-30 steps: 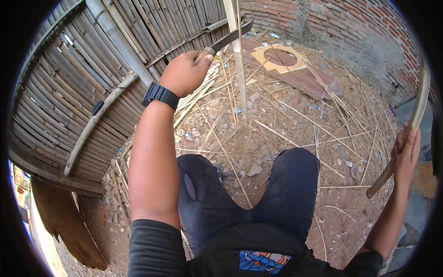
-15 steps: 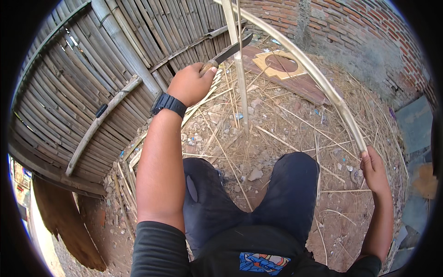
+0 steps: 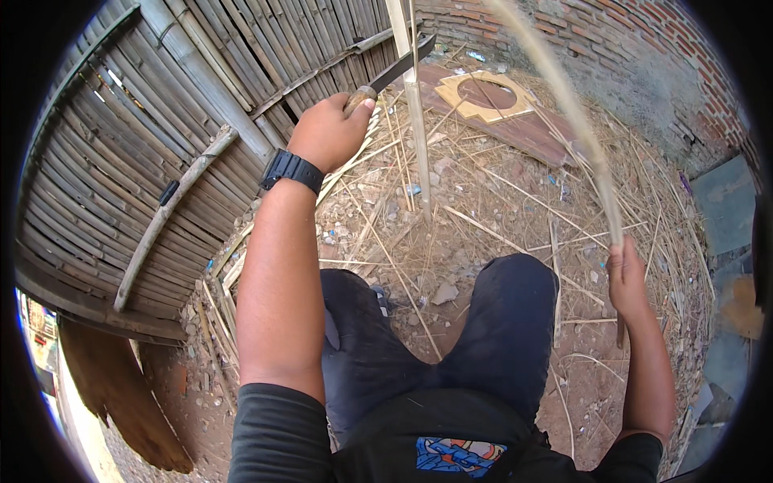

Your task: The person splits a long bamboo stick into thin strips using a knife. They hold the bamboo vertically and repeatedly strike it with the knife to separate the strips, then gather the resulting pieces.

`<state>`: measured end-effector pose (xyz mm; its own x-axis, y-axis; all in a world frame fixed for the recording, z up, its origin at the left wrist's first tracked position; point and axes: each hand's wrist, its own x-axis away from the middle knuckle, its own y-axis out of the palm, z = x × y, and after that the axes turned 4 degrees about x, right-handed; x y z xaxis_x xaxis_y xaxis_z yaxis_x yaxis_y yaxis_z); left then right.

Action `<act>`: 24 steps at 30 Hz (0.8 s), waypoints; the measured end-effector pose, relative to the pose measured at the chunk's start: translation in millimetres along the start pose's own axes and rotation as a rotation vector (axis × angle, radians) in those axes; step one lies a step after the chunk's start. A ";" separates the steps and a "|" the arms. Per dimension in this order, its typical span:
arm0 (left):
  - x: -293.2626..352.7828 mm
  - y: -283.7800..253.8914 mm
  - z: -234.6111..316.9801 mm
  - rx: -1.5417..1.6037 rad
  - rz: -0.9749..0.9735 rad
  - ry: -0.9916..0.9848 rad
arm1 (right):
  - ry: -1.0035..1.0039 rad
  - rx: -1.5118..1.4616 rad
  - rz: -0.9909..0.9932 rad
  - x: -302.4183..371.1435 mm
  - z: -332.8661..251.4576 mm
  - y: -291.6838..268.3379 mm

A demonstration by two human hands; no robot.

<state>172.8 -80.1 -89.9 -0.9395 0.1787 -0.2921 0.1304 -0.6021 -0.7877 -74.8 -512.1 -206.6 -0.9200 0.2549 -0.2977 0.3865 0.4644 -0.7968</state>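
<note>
My left hand [image 3: 328, 133], with a black watch on its wrist, is closed round the wooden handle of a long dark-bladed knife [image 3: 393, 72]. The blade points up and to the right, and its far part meets a pale upright pole [image 3: 419, 141] standing in front of me. On the right, my right hand [image 3: 630, 282] grips a long, pale, bent strip [image 3: 592, 149] that looks like bamboo. Motion blurs this strip. It arches up past the top edge of the view, and a short dark end shows below my hand.
A bamboo slat wall [image 3: 217, 88] stands on the left, a brick wall [image 3: 636, 60] at the back right. On the littered ground lie thin strips, a brown board [image 3: 515, 138] and a yellow panel with a round hole [image 3: 475, 111]. Grey sheets [image 3: 725, 209] lean at far right.
My right hand has moved left and slightly up, swinging the strip. The strip's lower end now shows below that hand. My left hand and knife stay nearly in place, the blade still at the pole.
</note>
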 end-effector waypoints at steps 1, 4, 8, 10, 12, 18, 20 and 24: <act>-2.0 4.7 -2.6 0.012 0.008 -0.002 | 0.040 0.200 -0.195 5.4 -1.1 8.3; -10.4 19.1 -19.8 -0.003 0.070 0.020 | 0.055 0.075 -0.206 11.6 16.0 25.7; -12.7 22.5 -27.1 -0.007 0.097 0.062 | 0.114 -0.031 -0.180 -3.8 5.1 0.1; -14.1 19.8 -21.7 0.004 0.059 0.030 | 0.152 -0.146 -0.055 -12.1 -3.6 -23.5; -12.7 19.9 -15.4 -0.005 0.039 0.012 | 0.202 -0.289 0.098 -20.7 -21.2 -49.5; -9.5 20.6 -5.0 -0.037 0.057 0.045 | -0.004 -0.516 0.613 -54.4 -65.0 -101.0; -7.8 19.7 -7.7 -0.035 0.081 0.056 | -0.040 -0.542 0.546 -59.4 -57.9 -90.9; -7.8 27.3 -1.5 0.008 0.046 0.025 | 0.002 -0.116 0.239 -41.2 -9.8 -14.0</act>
<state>184.1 -96.8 -109.9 -0.9245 0.1702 -0.3410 0.1702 -0.6162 -0.7690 -41.7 -520.9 -178.0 -0.8016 0.3708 -0.4690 0.5978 0.4851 -0.6382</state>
